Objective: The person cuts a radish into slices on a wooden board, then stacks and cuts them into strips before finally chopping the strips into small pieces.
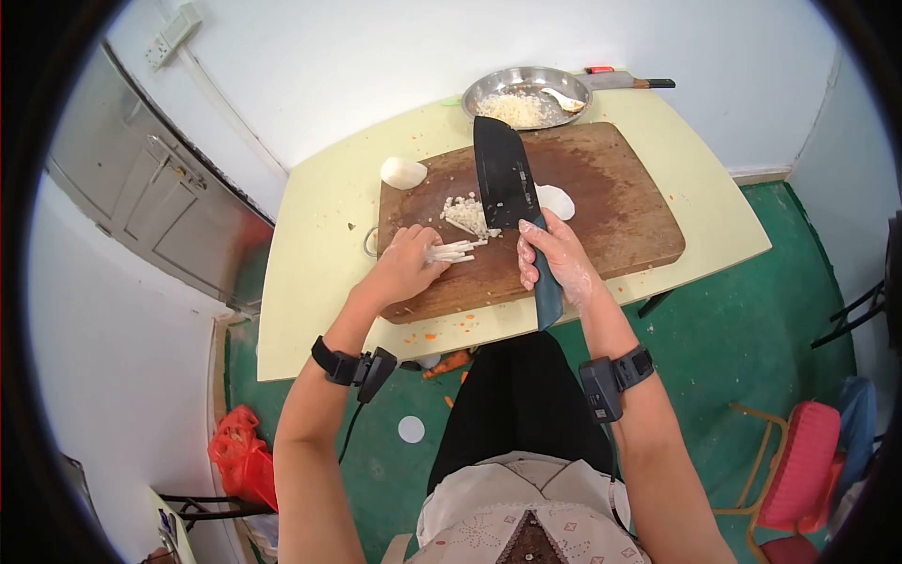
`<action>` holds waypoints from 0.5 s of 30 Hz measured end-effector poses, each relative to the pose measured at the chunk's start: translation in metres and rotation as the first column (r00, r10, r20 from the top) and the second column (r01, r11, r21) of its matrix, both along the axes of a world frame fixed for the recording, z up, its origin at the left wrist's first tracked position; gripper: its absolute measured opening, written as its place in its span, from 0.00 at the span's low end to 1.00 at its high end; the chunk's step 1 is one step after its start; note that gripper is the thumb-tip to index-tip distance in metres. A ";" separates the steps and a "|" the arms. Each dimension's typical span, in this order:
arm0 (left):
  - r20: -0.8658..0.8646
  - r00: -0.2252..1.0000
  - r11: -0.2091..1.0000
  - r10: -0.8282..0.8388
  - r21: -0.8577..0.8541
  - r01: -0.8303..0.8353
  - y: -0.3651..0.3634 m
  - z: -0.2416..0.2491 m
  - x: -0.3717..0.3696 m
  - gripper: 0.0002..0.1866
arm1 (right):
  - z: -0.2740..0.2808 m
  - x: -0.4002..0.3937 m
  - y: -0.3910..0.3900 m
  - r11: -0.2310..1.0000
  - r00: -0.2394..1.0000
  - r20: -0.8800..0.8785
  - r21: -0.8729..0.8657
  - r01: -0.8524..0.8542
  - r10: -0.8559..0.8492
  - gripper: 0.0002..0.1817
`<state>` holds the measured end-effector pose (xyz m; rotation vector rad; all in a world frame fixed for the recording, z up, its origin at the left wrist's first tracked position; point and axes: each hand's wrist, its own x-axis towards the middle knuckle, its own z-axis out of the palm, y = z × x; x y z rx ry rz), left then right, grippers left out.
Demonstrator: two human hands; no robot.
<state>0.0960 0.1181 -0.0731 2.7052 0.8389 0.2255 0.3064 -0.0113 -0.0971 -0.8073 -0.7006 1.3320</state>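
Observation:
My right hand point(556, 256) grips the dark handle of a black cleaver point(505, 174), its broad blade lying flat-side up over the middle of the wooden cutting board point(601, 211). At the board's left part, my left hand point(410, 263) has its fingers closed round a bundle of white strips point(455, 251). Small white diced pieces point(464, 212) lie between the strips and the blade. Right of the blade, a white slice point(555, 201) rests on the board, partly hidden by the cleaver. A peeled white chunk point(403, 173) sits at the board's upper left corner.
Behind the board stands a metal plate point(476, 107) with white bits and a white spoon point(562, 100). Another knife point(611, 82) lies beside it. Orange scraps dot the pale table point(315, 254). A red chair point(799, 461) stands at lower right, a red bag point(241, 456) at lower left.

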 end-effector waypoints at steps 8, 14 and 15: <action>-0.051 0.982 0.983 -0.181 0.020 0.182 0.038 0.029 0.015 0.22 | 0.004 -0.001 -0.001 1.000 0.999 0.031 -0.002 0.007 -0.007 0.08; -0.118 0.971 0.955 -0.208 0.192 0.228 0.045 0.015 0.046 0.11 | 0.001 0.000 0.000 1.000 1.000 -0.003 0.017 0.009 -0.009 0.10; -0.105 0.973 0.955 -0.205 0.197 0.222 0.047 0.010 0.047 0.11 | 0.001 -0.001 0.000 1.000 1.000 -0.006 0.018 0.011 -0.011 0.10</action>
